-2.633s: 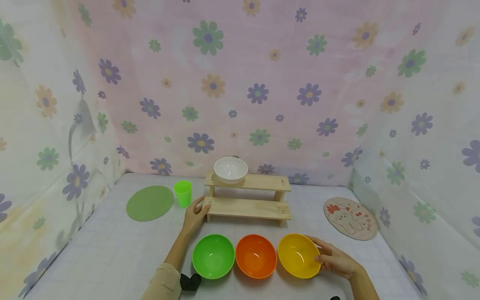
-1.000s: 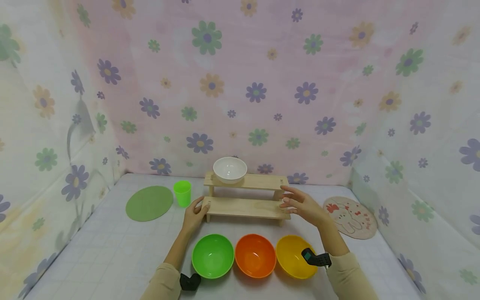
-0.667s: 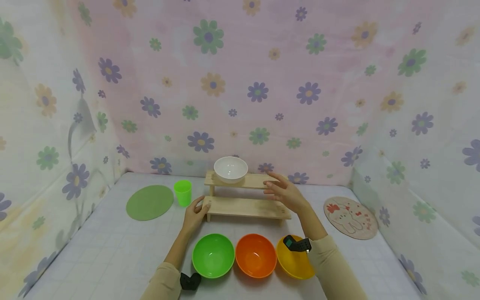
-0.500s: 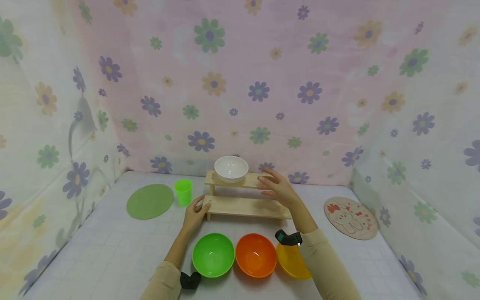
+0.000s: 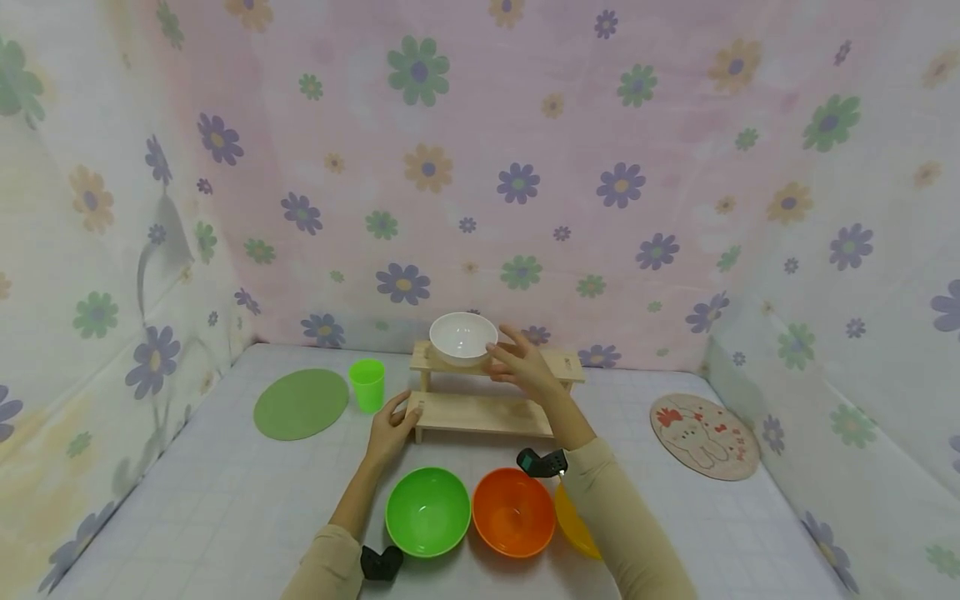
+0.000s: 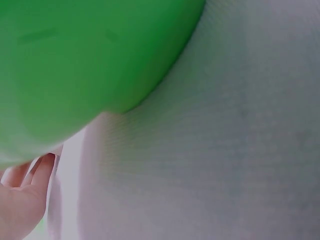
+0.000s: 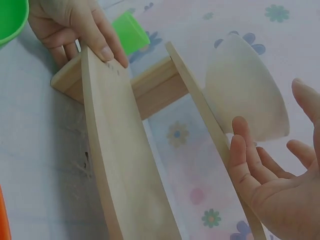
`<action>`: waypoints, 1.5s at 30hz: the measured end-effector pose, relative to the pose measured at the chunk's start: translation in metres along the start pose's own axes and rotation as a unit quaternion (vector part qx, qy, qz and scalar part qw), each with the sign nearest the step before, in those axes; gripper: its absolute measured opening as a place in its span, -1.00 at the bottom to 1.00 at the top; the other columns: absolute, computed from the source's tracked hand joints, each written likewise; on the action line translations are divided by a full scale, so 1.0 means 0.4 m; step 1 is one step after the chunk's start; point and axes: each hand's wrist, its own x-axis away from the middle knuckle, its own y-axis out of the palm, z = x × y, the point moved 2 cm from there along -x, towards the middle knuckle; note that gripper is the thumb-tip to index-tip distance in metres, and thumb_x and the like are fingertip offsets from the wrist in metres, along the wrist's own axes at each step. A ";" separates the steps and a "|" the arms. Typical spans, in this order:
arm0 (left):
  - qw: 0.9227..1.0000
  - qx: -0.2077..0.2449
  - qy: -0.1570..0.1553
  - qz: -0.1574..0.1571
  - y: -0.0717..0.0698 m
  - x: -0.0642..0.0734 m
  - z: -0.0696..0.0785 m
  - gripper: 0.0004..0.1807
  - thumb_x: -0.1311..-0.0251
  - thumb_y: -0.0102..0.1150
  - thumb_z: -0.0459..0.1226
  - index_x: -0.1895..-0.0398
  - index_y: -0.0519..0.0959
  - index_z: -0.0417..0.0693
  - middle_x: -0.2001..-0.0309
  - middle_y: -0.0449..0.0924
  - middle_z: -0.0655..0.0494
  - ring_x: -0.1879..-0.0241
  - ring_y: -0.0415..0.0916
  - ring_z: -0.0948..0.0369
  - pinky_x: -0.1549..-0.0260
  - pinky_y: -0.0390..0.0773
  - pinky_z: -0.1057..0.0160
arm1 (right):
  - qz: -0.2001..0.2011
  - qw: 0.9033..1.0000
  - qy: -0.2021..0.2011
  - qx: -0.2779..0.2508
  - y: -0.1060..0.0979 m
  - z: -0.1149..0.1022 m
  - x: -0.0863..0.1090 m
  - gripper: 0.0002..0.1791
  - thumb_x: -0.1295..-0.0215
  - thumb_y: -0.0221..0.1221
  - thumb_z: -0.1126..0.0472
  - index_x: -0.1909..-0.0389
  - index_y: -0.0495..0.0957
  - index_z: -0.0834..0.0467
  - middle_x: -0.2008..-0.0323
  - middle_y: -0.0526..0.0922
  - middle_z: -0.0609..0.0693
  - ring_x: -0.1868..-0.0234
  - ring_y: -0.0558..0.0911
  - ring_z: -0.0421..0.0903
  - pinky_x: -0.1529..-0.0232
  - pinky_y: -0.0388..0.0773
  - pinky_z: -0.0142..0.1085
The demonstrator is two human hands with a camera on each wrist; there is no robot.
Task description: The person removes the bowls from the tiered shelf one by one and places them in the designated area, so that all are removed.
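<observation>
A two-step wooden shelf stands mid-table, with a white bowl on the left of its upper step. My left hand grips the left end of the lower step, thumb on top, as the right wrist view also shows. Beside the white bowl's right side is my right hand. Its fingers are spread and bent a little, the tips right at the bowl's rim in the head view. The right wrist view shows the white bowl in front of these fingers, with nothing held between them.
A green bowl, an orange bowl and a yellow bowl, partly hidden by my right sleeve, line up in front. A green cup and green mat are left, a rabbit-print mat right. Patterned cloth hangs behind.
My right hand has left the yellow bowl, crossed over the shelf's right end and moved left to the white bowl. My left hand has stayed on the shelf.
</observation>
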 end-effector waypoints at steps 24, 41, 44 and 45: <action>1.000 -0.003 0.001 0.001 0.004 0.005 -0.002 -0.43 -0.30 0.05 -0.36 -0.32 0.20 -0.42 -0.12 0.35 -0.53 -0.11 0.39 -0.27 -0.08 0.43 -0.07 | 0.002 0.996 -0.010 -0.089 0.053 0.027 -0.009 -0.33 -0.42 -0.13 0.36 -0.48 -0.13 0.10 -0.32 0.11 0.42 0.28 0.67 0.01 0.09 0.59 -0.06; 1.000 -0.001 0.000 0.003 0.004 0.000 -0.006 -0.43 -0.29 0.05 -0.37 -0.32 0.19 -0.43 -0.12 0.36 -0.51 -0.10 0.41 -0.26 -0.07 0.45 -0.05 | -0.047 0.997 0.003 -0.068 -0.023 0.001 0.101 -0.26 -0.42 -0.09 0.37 -0.50 -0.22 0.09 -0.35 -0.05 0.47 0.02 0.57 0.28 -0.01 0.53 -0.04; 1.000 0.000 -0.004 0.007 0.003 0.001 -0.007 -0.43 -0.29 0.05 -0.37 -0.32 0.19 -0.41 -0.12 0.36 -0.51 -0.10 0.40 -0.26 -0.08 0.44 -0.05 | -0.056 0.997 -0.003 -0.055 -0.046 -0.001 0.121 -0.26 -0.42 -0.08 0.35 -0.49 -0.22 0.11 -0.32 -0.05 0.51 0.12 0.63 0.15 0.03 0.57 -0.11; 1.000 -0.001 -0.003 0.008 0.003 0.001 -0.007 -0.43 -0.30 0.05 -0.37 -0.32 0.19 -0.41 -0.12 0.36 -0.51 -0.10 0.40 -0.26 -0.08 0.43 -0.05 | -0.060 0.997 -0.003 -0.051 -0.053 0.000 0.128 -0.26 -0.42 -0.07 0.34 -0.49 -0.22 0.10 -0.34 -0.08 0.49 0.14 0.64 0.11 0.03 0.57 -0.11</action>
